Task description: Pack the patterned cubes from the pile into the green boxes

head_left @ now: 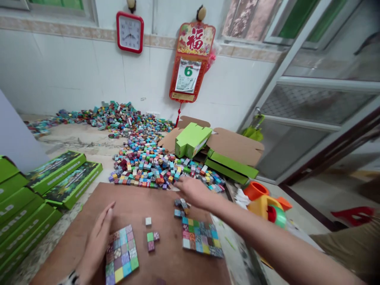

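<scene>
My left hand [99, 235] rests on edge on the brown board, fingers stretched out, along the left side of a flat grid of small coloured cubes [122, 253]. My right hand [191, 190] reaches over the near edge of a heap of coloured cubes [148, 164]; its fingertips are turned down and blurred, so what they hold, if anything, is hidden. Below that hand lie a few loose dark and blue cubes [179, 208] and a second cube grid [202, 237]. Between the grids sit a single white cube [148, 221] and a small group of cubes [151, 240].
Green boxes [26, 221] are stacked at the left. An opened green-and-brown carton [234, 158] lies behind the heap's right side. Orange and yellow plastic items [261, 202] stand off the board's right edge. A clock [130, 32] and a calendar [190, 67] hang on the tiled wall.
</scene>
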Available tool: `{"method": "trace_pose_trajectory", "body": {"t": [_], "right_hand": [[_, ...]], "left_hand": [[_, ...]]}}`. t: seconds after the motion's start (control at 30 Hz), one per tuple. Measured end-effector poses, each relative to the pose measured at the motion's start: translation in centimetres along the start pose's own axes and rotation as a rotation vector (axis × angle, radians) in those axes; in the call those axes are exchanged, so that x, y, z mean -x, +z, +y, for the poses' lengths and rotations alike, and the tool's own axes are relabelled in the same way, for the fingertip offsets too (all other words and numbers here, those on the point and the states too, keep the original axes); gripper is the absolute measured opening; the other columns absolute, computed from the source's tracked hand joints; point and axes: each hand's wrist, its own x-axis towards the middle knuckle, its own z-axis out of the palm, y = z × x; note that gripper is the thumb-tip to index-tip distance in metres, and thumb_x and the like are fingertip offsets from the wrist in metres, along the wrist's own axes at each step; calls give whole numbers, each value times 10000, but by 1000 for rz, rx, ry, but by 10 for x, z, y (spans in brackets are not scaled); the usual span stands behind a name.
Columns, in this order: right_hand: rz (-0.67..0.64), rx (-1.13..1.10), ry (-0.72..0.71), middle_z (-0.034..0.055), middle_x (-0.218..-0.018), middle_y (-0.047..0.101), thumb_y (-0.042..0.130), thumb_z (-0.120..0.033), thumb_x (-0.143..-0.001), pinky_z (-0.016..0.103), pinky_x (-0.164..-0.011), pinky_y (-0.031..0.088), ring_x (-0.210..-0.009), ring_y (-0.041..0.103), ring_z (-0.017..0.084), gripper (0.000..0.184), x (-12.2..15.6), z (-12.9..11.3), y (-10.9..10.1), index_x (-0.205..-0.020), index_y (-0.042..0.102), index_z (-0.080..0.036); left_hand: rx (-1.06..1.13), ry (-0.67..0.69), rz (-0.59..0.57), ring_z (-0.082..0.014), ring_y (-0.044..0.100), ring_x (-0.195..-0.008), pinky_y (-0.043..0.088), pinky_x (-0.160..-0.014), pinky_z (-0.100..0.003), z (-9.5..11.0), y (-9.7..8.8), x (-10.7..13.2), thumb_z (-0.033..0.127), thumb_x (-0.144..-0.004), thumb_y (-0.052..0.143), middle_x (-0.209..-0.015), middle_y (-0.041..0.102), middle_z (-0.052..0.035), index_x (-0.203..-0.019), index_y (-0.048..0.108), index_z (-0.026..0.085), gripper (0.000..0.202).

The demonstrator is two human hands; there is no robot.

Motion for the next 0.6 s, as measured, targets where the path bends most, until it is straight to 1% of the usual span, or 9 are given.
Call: {"method": "trace_pose_trajectory", "body": {"t": [0.07,0.13,0.2,0.27,0.3,0.37,0.47,0.53,0.6], "right_hand": [[19,38,54,99,-1010,620,484,-279,-886,264,-654,412,-898,600,205,244,-24,27,-10,-1041,654,-196],[39,61,104,119,-1038,605,496,-324,-882,279,-674,427,-924,594,228,312,-48,53,-21,-1130,625,-185],[50,83,150,138,-1066,588,528,-362,-862,291,-700,440,-950,584,244,383,-72,73,-31,-1187,599,-172],[54,105,180,160,-1106,565,577,-377,-823,305,-740,448,-993,562,265,472,-95,89,-39,-1242,567,-159],[58,112,187,172,-1137,550,609,-374,-794,318,-763,450,-1024,545,281,537,-105,96,-42,-1280,542,-155],[56,147,194,191,-1244,495,680,-365,-720,352,-798,450,-1099,496,322,711,-127,106,-47,-1367,467,-166],[7,306,182,176,-1438,352,773,-368,-609,427,-871,424,-1211,405,368,925,-159,118,-50,-1438,384,-239],[-45,436,158,164,-1492,301,818,-375,-553,505,-956,350,-1280,330,384,1003,-179,122,-49,-1445,374,-257],[-86,508,134,176,-1483,330,843,-332,-515,577,-1014,240,-1325,265,398,1028,-197,124,-44,-1436,395,-240]], "left_hand": [[91,-6,-101,-277,488,-1260,285,-1130,-442,10,10,-29,663,-811,505,-1323,564,-118,-1234,576,191,638],[188,-54,-221,-275,580,-1136,382,-1061,-432,15,22,-57,649,-749,607,-1197,633,-130,-1204,597,162,667],[278,-147,-324,-236,644,-984,467,-960,-383,15,33,-81,589,-694,708,-1063,673,-108,-1173,613,154,655],[350,-245,-396,-186,666,-827,514,-847,-331,10,41,-98,518,-677,761,-939,681,-87,-1124,627,140,601],[376,-278,-413,-165,663,-765,525,-797,-312,6,44,-105,490,-686,766,-896,677,-77,-1108,625,138,568],[412,-307,-423,-140,653,-704,532,-737,-292,-1,45,-113,454,-728,745,-858,666,-60,-1120,604,151,515],[450,-315,-438,-136,654,-702,534,-718,-288,-9,43,-116,420,-766,720,-844,657,-49,-1142,580,164,476],[462,-316,-458,-139,656,-708,532,-720,-290,-11,42,-116,400,-757,732,-841,652,-50,-1122,589,154,463],[469,-313,-472,-142,658,-719,530,-729,-296,-11,41,-115,395,-743,745,-858,644,-47,-1120,592,157,471]]}}
